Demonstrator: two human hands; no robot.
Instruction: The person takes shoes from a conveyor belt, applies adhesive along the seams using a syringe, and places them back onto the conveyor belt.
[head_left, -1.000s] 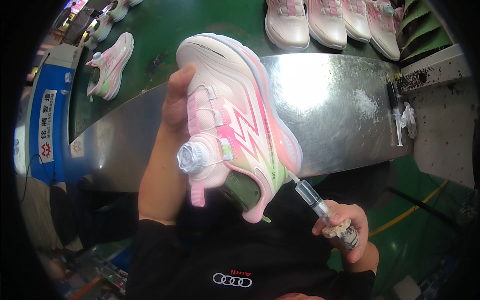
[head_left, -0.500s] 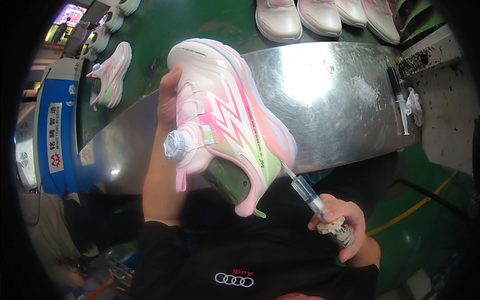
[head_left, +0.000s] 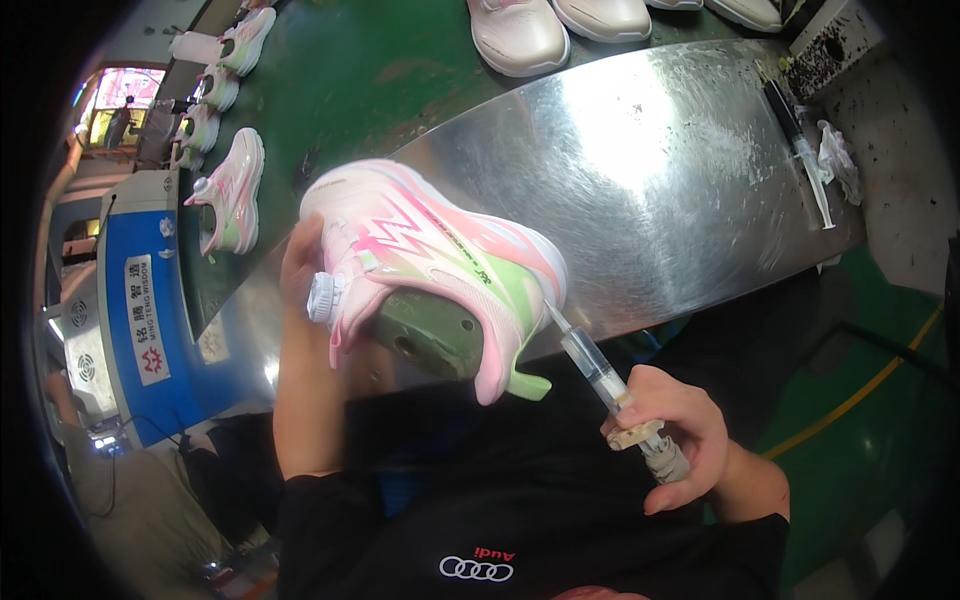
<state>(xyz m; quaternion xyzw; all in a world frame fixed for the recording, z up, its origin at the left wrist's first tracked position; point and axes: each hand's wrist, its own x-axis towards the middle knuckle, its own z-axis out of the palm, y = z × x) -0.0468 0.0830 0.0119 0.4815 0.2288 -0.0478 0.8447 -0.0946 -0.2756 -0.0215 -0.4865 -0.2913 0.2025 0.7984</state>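
A pink, white and pale green sneaker (head_left: 440, 240) is held up in front of me, tilted, with its toe toward the far left. A dark green shoe last (head_left: 425, 330) fills its opening. My left hand (head_left: 303, 262) grips the shoe from the tongue side near the toe; most of its fingers are hidden behind the upper. In my right hand (head_left: 685, 430) is a clear syringe (head_left: 597, 368), its rear end wrapped in taped, whitish padding. The needle tip meets the shoe at the heel, by the seam between upper and sole.
A shiny metal plate (head_left: 690, 150) lies along the bench edge. On its right rest a second syringe (head_left: 808, 165) with a dark part and a crumpled white tissue (head_left: 838, 165). More shoes (head_left: 520, 35) stand at the back, others (head_left: 232, 190) on the left beside a blue machine panel (head_left: 165, 330).
The shoe has turned and come down toward me, showing more of the last inside. My right hand and the syringe have shifted left and slightly up, the tip staying at the heel.
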